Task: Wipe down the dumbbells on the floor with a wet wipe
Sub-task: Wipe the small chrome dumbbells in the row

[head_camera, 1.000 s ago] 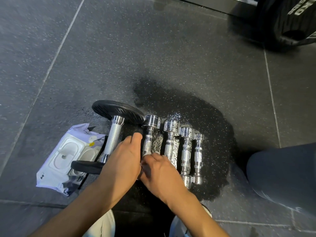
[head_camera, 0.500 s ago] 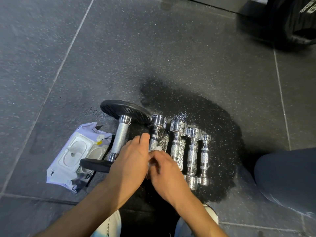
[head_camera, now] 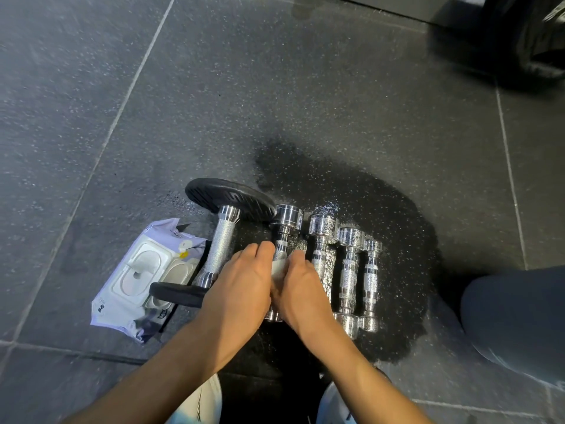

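Several dumbbells lie side by side on the dark floor. The largest point(head_camera: 222, 240) has black plates and a chrome handle. Right of it lies a chrome dumbbell point(head_camera: 284, 231), then smaller chrome ones point(head_camera: 321, 240) point(head_camera: 348, 264) point(head_camera: 370, 270). My left hand point(head_camera: 238, 289) and my right hand point(head_camera: 301, 289) meet over the handle of the chrome dumbbell beside the big one. A white wet wipe point(head_camera: 279, 266) shows between them, pressed against that handle. Both hands hide the lower half of this dumbbell.
A white pack of wet wipes point(head_camera: 137, 280), lid open, lies left of the big dumbbell. A dark wet patch point(head_camera: 397, 215) spreads under and right of the dumbbells. My knee point(head_camera: 516, 316) is at the right; a black weight point(head_camera: 538, 41) sits at the top right.
Both hands have slid a little up the chrome dumbbell's handle, and the white wipe now shows between them. The view has shifted slightly.
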The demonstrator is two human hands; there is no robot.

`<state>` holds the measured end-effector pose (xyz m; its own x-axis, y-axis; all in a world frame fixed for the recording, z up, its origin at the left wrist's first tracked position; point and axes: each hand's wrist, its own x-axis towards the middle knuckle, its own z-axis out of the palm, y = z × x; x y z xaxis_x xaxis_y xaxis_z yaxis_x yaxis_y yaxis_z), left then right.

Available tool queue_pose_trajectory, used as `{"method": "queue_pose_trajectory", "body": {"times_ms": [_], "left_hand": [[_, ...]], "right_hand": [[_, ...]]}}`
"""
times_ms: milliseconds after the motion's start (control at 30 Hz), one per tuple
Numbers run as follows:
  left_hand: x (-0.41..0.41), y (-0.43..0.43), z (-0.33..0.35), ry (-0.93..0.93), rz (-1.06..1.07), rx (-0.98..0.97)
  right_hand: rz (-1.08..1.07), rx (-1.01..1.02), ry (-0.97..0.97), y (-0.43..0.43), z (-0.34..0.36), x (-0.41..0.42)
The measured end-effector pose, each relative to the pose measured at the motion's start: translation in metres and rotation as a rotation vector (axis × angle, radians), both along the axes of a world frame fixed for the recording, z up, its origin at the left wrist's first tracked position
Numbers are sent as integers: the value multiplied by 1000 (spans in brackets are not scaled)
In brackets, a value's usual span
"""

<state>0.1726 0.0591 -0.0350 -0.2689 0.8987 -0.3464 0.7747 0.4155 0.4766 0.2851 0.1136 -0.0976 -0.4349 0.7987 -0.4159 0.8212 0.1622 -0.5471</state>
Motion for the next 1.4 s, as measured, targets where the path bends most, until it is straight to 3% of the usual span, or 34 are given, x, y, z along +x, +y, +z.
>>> {"method": "queue_pose_trajectory", "body": {"times_ms": [100,267,433,533,867,1000,1133,1267,1400], "left_hand": [[1,0,1,7,3,12],[2,0,1,-2,1,26],[2,0,3,-3,-1,28],[2,0,1,-3,-10,30],[-1,0,2,-48,30,-5],[-2,-2,2,-88,53,9],[-2,-2,1,-112,54,20],[-3,-2,-3,-142,76,42],[-3,-2,-5,-135,79,61]], "right_hand": [[-24,3,32,8,-2,-3],[44,258,138,24,-14,-5],[81,314,346,13,-14,5],[253,344,200,-2,-21,15],[118,-311,15,19,17,22],[89,-351,-102,30,20,15],[-96,-398,-34,24,10,4],[-217,-307,20,12,-3,3],[-145,-180,-3,5,-6,-3]]}}
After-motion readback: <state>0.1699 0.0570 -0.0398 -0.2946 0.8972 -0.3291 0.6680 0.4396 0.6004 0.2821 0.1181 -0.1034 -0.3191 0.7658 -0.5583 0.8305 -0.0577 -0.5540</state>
